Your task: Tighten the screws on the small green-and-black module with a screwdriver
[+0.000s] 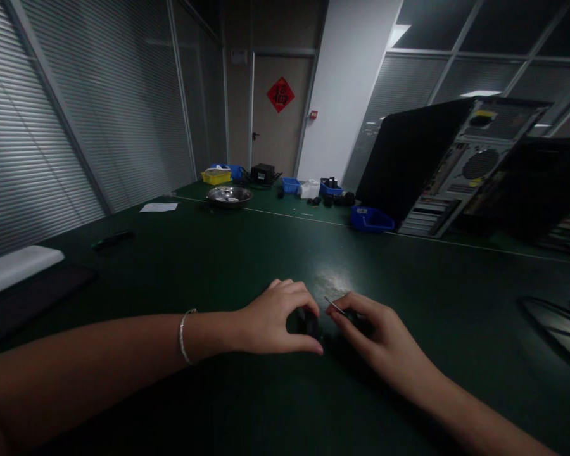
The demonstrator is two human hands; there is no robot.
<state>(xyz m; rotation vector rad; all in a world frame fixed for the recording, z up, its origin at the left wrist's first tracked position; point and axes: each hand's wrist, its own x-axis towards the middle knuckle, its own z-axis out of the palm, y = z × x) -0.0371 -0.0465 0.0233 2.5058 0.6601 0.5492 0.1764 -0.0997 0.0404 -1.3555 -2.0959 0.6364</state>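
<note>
The left hand [278, 316] pinches a small black part [308, 322] on the green surface [228, 259]; the right hand [368, 329], fingers closed, holds a thin tool [335, 306] at it. Probably a fitting step; next needs steady aim.

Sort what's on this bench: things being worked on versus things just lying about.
In hand: small black part gripped by left hand; thin metal tool pinched in right hand.

Lying about: steel bowl, blue bin, computer case, paper sheet.
</note>
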